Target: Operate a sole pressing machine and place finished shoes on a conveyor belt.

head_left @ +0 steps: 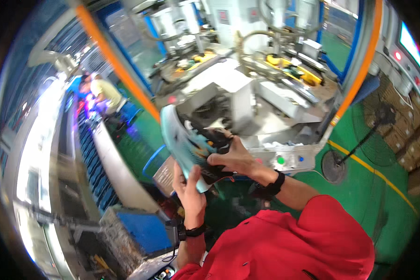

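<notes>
A sports shoe (184,142) with a pale aqua sole and a black upper with yellow marks is held up in front of me, its sole side turned to the left. My left hand (190,191) grips the sole near its lower end, thumb and fingers pressed to it. From the right, my right hand (238,159) closes on the dark upper near the shoe's opening, thumb on the outside. Its other fingers are partly hidden by the shoe. Both wrists wear black bands.
Ahead stands a machine with a metal tray (275,140), a green button (280,160) and an orange frame post (359,74). A conveyor (95,163) runs along the left, where people (105,95) work. A fan (382,116) stands right; a blue-topped block (144,231) sits lower left.
</notes>
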`<state>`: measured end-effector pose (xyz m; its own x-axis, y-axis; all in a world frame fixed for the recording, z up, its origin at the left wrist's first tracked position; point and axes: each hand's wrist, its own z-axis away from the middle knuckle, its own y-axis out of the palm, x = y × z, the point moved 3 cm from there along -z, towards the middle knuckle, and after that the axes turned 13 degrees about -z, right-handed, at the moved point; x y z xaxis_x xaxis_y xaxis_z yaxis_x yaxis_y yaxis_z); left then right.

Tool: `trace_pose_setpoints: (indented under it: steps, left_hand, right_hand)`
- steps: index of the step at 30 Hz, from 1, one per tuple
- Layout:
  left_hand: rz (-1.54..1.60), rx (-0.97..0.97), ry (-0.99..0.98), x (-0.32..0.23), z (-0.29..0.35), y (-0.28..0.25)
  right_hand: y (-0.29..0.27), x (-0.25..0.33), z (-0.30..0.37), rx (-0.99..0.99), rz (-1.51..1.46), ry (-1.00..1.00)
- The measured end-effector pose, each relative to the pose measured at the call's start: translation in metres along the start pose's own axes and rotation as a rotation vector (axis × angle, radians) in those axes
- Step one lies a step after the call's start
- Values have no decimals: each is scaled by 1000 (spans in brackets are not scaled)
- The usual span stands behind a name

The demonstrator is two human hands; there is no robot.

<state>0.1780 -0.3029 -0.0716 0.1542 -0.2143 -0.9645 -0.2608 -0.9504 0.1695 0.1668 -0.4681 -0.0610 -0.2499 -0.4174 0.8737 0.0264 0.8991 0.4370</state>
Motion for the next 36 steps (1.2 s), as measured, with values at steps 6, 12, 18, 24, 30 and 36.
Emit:
trace_pose_setpoints:
  steps: [6, 12, 18, 24, 30, 36]
  left_hand:
    - [-295, 440, -131, 85, -71, 163]
    - [-453, 491, -252, 195, -192, 307]
    - [-859, 221, -207, 319, -310, 404]
    - [-1040, 221, -275, 359, -345, 416]
    - [-200, 240, -514, 289, -324, 352]
    - [-20, 350, -705, 142, -202, 198]
  right_hand:
    - [-199, 42, 37, -523, 121, -290]
    - [-320, 97, 77, -846, 187, -405]
    - [-387, 139, 107, -1060, 346, -429]
    - [-404, 169, 96, -1226, 603, -343]
    - [-476, 217, -57, -939, 806, -141]
    - [-444, 115, -258, -556, 1219, 488]
